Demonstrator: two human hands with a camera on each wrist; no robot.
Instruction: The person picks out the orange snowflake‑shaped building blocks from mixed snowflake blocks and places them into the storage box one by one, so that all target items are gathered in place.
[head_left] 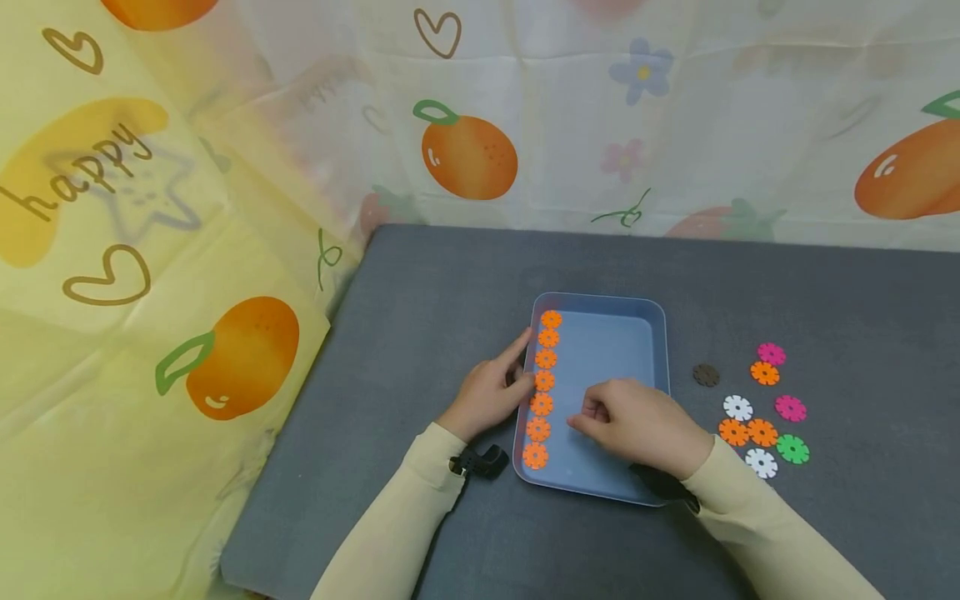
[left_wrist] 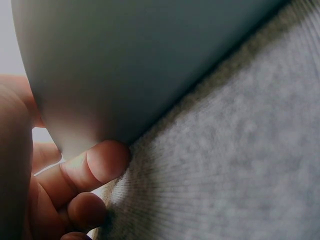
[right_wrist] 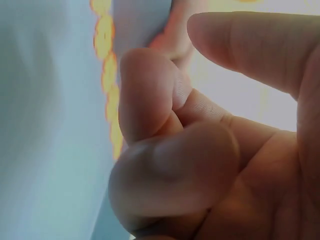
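Left hand [head_left: 491, 392] rests relaxed against the tray [head_left: 660, 329] edge, steadying it beside the orange discs [head_left: 542, 403]. Right hand [head_left: 637, 421], fingers curled and apparently empty, hovers over the tray.

We saw two arms, and each one wore a long sleeve. The left sleeve [head_left: 397, 517] and the right sleeve [head_left: 757, 517] were both pale cream, soft and plain, with no pictures or writing on them. Each sleeve ended in a snug cuff at the wrist. The left hand [head_left: 487, 396] and the right hand [head_left: 637, 421] were bare, with no gloves and no rings. A small black strap [head_left: 480, 461] sat at the left wrist, and another black band [head_left: 663, 483] sat at the right wrist.
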